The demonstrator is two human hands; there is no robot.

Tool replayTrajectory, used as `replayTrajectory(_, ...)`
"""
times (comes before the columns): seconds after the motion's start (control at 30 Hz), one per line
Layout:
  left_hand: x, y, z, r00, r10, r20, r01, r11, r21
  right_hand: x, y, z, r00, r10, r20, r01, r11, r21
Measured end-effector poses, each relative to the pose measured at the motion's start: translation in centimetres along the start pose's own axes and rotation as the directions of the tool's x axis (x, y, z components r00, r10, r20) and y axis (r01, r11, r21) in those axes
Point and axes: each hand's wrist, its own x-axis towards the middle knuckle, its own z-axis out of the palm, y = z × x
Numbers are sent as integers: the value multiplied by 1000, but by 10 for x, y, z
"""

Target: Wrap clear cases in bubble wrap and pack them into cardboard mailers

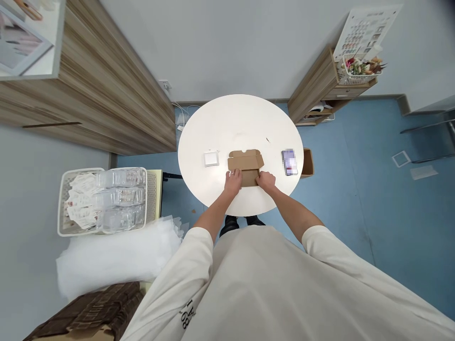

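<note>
A brown cardboard mailer box (245,162) lies on the white oval table (234,123), its flaps and lid folded out away from me. My left hand (233,181) is closed on the box's near left side, with a ring on one finger. At the right end of the box, my right hand (266,180) grips the side wall, its fingers curled. Both hands cover parts of the box's edges. To the left sits a small white square box or frame (211,158). Over on the right, a purple packet (289,162) shows only as a pixelated patch.
An open cardboard carton (307,162) stands beyond the table's right edge. At left are a white basket (62,203) of clear packs and papers and a stack of white translucent sheets (121,255). Wooden cabinets (117,80) and a small shelf unit (316,90) flank the wall.
</note>
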Motion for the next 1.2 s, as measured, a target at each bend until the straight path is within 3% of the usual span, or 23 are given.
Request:
replayTrajectory(0.13, 0, 0, 1, 1000, -4, -4, 4, 1000, -21, -5, 4, 1, 999, -47, -6, 47, 999, -12)
replayTrajectory(0.23, 0, -1, 2, 1000, 4, -7, -4, 1000, -24, -13, 12, 0, 978, -171, -120, 165, 985, -54)
replayTrajectory(0.33, 0, -3, 2, 1000, 11, -4, -11, 1000, -29, -17, 19, -1, 889, -405, -213, 378, 912, -158)
replayTrajectory(0.43, 1, -5, 2, 1000, 14, 1, -14, 1000, -27, -15, 21, -1, 810, -569, -141, 528, 812, -248)
replayTrajectory(0.57, -1, -5, 0, 1000, 19, 12, -19, 999, -31, -6, 21, 1, 821, -568, -53, 531, 795, -293)
replayTrajectory(0.73, -6, -17, -9, 999, 45, -19, -48, 988, -146, -1, 18, 3, 832, -553, -38, 517, 799, -309)
replayTrajectory(0.77, -5, -24, -12, 999, 34, -42, -41, 981, -188, -1, 17, 3, 834, -551, -34, 516, 799, -309)
replayTrajectory(0.83, -2, -43, -20, 989, -105, -104, 73, 958, -276, -1, 16, 3, 836, -549, -28, 515, 800, -309)
replayTrajectory(0.9, 5, -67, -27, 926, -350, -139, 277, 883, -378, -1, 16, 2, 838, -545, -27, 512, 802, -309)
replayTrajectory(1.0, 18, -106, -33, 713, -697, -72, 587, 650, -483, -2, 15, 2, 842, -538, -30, 504, 807, -309)
replayTrajectory(1.1, 28, -136, -30, 579, -812, 67, 703, 457, -545, -3, 14, 0, 847, -531, -27, 500, 812, -303)
replayTrajectory(1.2, 35, -152, -23, 526, -831, 179, 720, 324, -613, -3, 14, 0, 852, -523, -17, 496, 817, -294)
